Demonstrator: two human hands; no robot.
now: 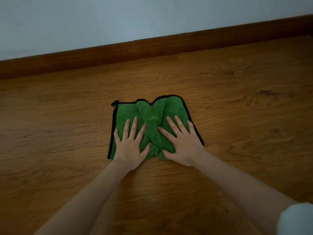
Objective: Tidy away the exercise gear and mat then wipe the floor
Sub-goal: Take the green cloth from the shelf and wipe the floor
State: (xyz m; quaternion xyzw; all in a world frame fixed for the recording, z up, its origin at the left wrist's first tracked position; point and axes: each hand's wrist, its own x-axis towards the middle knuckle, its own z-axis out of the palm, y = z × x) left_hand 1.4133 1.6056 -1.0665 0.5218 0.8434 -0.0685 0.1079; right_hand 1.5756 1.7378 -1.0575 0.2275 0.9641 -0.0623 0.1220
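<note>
Left hand [129, 146], right hand [182, 143], flat on green cloth [152, 114]

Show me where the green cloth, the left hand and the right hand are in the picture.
green cloth [153, 114]: head view, on the raised fold in its middle.
left hand [129, 146]: head view, on the back of the hand.
right hand [184, 145]: head view, on the back of the hand.

no readable text, labels or numbers anywhere

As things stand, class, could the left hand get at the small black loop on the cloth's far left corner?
Probably yes. The left hand presses flat on the green cloth, and only bare cloth lies between its fingertips and the loop; nothing blocks the way.
</note>
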